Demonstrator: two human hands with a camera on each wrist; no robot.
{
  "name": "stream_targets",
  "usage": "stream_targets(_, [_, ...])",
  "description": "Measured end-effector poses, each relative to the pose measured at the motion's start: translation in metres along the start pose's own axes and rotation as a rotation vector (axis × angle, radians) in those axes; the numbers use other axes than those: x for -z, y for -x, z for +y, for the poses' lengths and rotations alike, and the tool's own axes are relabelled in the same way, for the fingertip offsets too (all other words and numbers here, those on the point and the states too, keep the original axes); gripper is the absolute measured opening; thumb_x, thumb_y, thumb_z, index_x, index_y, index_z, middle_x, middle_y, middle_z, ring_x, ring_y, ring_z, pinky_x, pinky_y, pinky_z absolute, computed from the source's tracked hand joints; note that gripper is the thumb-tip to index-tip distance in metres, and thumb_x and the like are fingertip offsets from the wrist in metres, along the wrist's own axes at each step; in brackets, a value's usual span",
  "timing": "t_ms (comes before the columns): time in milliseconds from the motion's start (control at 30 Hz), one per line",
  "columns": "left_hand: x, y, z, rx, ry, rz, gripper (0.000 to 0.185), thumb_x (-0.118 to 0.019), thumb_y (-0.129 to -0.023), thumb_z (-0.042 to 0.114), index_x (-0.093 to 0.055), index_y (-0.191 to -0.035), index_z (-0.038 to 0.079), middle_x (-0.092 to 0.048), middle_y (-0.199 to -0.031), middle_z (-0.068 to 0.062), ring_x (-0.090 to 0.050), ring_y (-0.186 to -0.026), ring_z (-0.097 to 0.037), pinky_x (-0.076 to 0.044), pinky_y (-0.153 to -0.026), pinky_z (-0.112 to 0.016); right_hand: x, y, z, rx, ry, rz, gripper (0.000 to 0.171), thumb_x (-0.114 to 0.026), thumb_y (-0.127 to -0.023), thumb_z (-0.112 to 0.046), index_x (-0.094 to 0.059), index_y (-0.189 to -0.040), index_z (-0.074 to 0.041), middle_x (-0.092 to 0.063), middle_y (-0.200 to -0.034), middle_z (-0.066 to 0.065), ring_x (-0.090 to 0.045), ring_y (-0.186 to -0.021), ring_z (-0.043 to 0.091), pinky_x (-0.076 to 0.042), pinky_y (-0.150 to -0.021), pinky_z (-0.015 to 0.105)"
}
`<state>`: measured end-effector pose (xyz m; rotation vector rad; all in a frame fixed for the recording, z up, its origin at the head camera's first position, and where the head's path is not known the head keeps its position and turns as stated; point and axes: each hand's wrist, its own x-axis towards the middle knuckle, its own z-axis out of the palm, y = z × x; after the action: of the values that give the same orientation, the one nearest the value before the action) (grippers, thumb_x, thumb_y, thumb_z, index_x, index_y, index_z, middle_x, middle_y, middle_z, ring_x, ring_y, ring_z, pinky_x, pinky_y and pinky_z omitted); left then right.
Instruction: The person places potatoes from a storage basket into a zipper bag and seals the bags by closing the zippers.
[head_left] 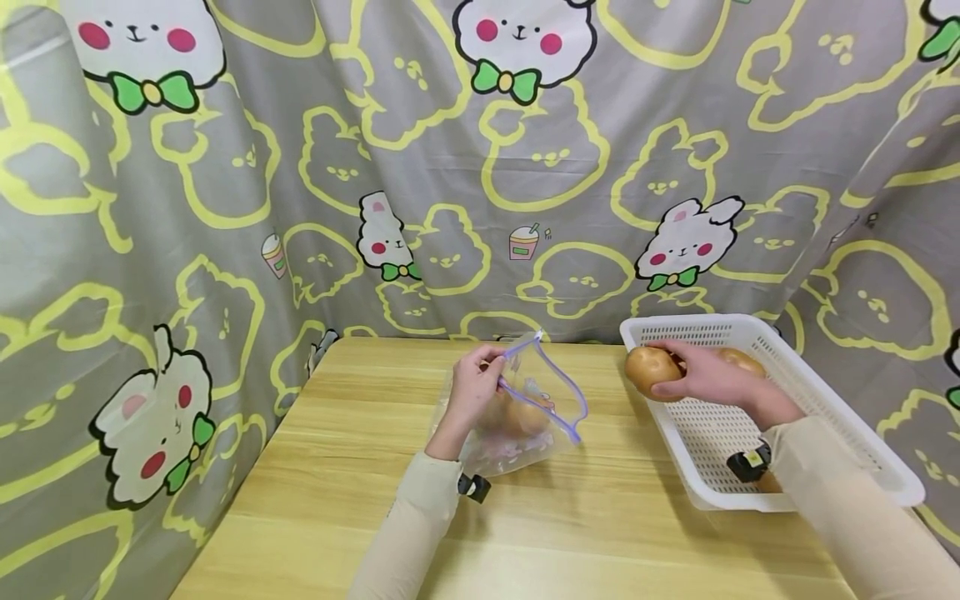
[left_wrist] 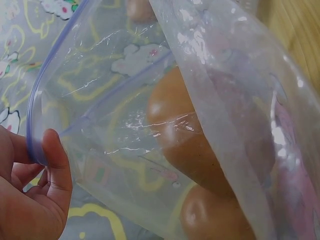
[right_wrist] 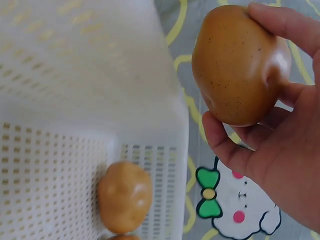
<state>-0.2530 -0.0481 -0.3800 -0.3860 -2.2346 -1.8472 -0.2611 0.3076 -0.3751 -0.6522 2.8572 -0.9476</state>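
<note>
Potato [head_left: 651,373] hovering by basket [head_left: 727,501], your right hand's [head_left: 707,374] fingers curling round it; your left hand [head_left: 474,385] pinching bag [head_left: 510,448] at mouth; you're apparently mid-bagging, next move probably needing mouth wide.

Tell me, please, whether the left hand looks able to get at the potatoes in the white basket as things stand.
Probably not: the left hand pinches the clear bag, while the right hand and its held potato seem to block the way.

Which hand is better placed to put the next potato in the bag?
Probably the right hand: it grips a potato, while the left hand pinches the open bag by its edge.
</note>
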Motion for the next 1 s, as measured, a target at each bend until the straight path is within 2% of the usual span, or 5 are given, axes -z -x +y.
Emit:
stream_targets(200, [0.001,0.008,0.020,0.000,-0.011,0.002,0.014,-0.053,-0.091,-0.007,-0.063,-0.099,-0.014,-0.058,-0.070,-0.011,-0.056,-0.054,-0.022,-0.055,-0.059,-0.056,-0.007,-0.006,-0.011,0.067,-0.024,-0.003,0.074,-0.077,-0.079,-0.033,-0.041,-0.138,-0.007,-0.056,-0.116,0.013,-0.054,-0.095,0.023,-0.048,-0.079,0.036])
stream_targets(400, [0.001,0.008,0.020,0.003,0.009,-0.001,0.014,-0.053,-0.091,-0.008,-0.063,-0.099,-0.015,-0.058,-0.072,-0.012,-0.054,-0.053,-0.016,-0.053,-0.063,-0.062,-0.014,-0.011,-0.025,0.125,0.025,0.009,0.071,-0.077,-0.077,-0.040,-0.046,-0.137,-0.015,-0.059,-0.114,0.005,-0.055,-0.091,0.018,-0.048,-0.076,0.034])
stream_targets(567, [0.000,0.008,0.019,0.000,0.017,0.005,0.014,-0.053,-0.091,-0.008,-0.063,-0.099,-0.015,-0.059,-0.075,-0.015,-0.054,-0.052,-0.015,-0.052,-0.063,-0.063,-0.021,-0.017,-0.034,0.155,-0.025,-0.017,0.073,-0.076,-0.079,-0.039,-0.044,-0.139,-0.013,-0.058,-0.117,0.006,-0.055,-0.096,0.019,-0.048,-0.079,0.035])
stream_targets(833, [-0.001,0.008,0.019,-0.019,-0.005,0.014,0.013,-0.054,-0.090,-0.008,-0.063,-0.097,-0.014,-0.060,-0.076,-0.018,-0.054,-0.052,-0.018,-0.057,-0.049,-0.035,-0.028,-0.026,-0.049,0.198,-0.066,-0.033,0.075,-0.074,-0.081,-0.038,-0.040,-0.143,-0.011,-0.057,-0.121,0.007,-0.054,-0.100,0.020,-0.046,-0.084,0.038])
stream_targets(1000, [-0.002,0.008,0.020,-0.011,-0.001,0.011,0.014,-0.054,-0.090,-0.008,-0.063,-0.098,-0.014,-0.060,-0.078,-0.018,-0.054,-0.052,-0.017,-0.056,-0.057,-0.053,-0.032,-0.031,-0.061,0.205,-0.081,-0.029,0.074,-0.076,-0.079,-0.038,-0.042,-0.140,-0.013,-0.059,-0.115,0.006,-0.055,-0.094,0.020,-0.048,-0.080,0.037])
